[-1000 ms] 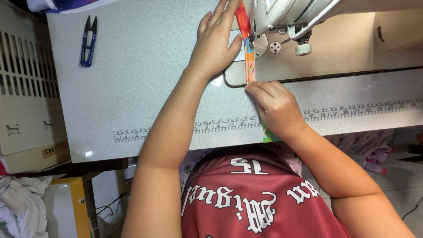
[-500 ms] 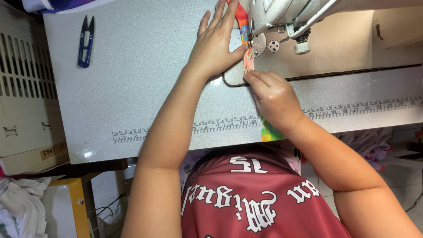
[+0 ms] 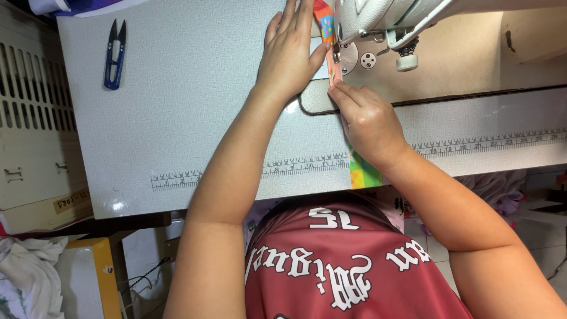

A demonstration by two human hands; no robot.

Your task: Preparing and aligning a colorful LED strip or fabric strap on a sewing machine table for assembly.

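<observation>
Multicoloured fabric strip (image 3: 364,171), thin and floppy, is running from 6 o'clock toward the sewing machine (image 3: 378,23) at 12; my right hand (image 3: 369,121) is pinching its edge, my left hand (image 3: 289,53) is lying flat, fingers spread

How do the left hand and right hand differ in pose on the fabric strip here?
The left hand lies flat, fingers stretched out, beside the colourful fabric strip; the right hand is curled, fingertips pressing the strip. The left hand sits farther up, level with the sewing machine head; the right sits nearer the table edge. Both rest on the table.
</observation>
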